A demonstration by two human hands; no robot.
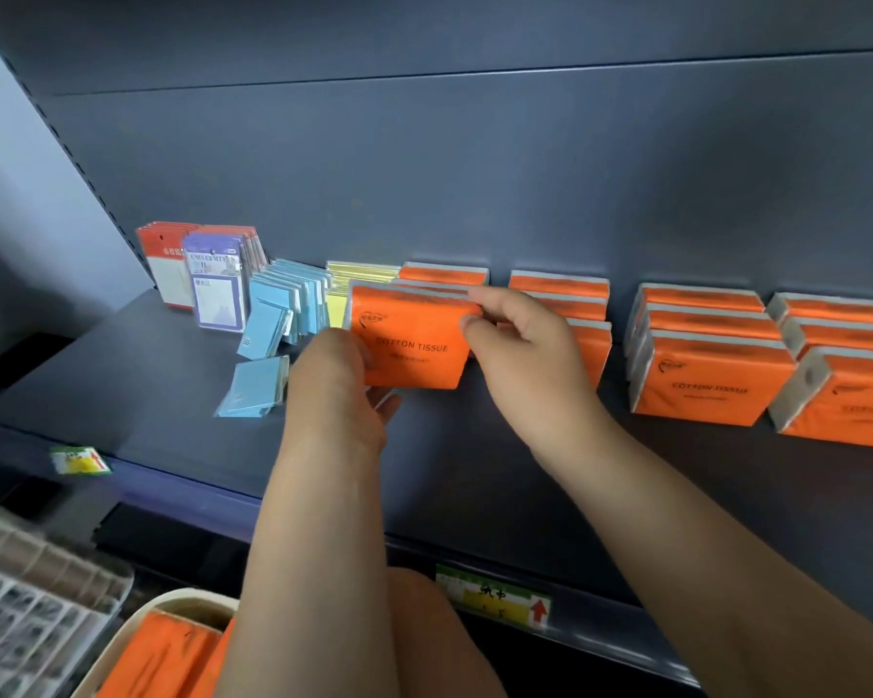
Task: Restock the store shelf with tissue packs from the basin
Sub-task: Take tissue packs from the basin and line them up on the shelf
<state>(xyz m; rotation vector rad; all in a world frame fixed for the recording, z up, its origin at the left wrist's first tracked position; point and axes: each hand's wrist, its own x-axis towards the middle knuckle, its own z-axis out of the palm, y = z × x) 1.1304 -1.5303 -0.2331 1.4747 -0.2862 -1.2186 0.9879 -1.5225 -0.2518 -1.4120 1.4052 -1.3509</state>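
Holding one tissue pack, left hand and right hand grip its ends beside three rows.

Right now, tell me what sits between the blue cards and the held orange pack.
A row of yellow packs, partly hidden behind the orange pack, in the head view.

The tissue packs wear glossy orange plastic film that catches light along the top folds. The shelf is matt, smooth dark painted metal. The basin looks cream plastic.
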